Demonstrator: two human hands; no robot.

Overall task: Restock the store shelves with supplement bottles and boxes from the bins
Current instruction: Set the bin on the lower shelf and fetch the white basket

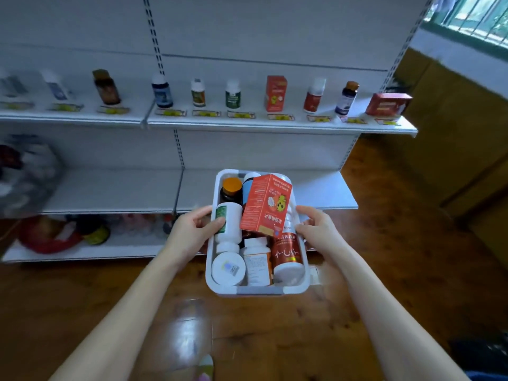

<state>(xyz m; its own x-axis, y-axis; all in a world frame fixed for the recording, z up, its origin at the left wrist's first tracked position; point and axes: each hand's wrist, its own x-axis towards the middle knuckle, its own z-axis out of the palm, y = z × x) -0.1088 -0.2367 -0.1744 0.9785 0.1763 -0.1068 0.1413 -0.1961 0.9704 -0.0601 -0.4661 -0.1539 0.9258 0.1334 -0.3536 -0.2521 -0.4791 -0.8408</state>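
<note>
A white bin (pixel 258 290) holding supplement bottles (pixel 287 254) and an orange box (pixel 265 204) is held above the wooden floor (pixel 275 339), in front of the shelves (pixel 275 125). Its left rim is grasped by the left hand (pixel 192 229), whose thumb is laid on a white bottle (pixel 233 213). Its right rim is grasped by the right hand (pixel 316 226), with the fingers curled.

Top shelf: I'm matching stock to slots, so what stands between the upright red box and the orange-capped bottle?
In the head view, one white-capped red bottle stands there, apart from both.
</note>
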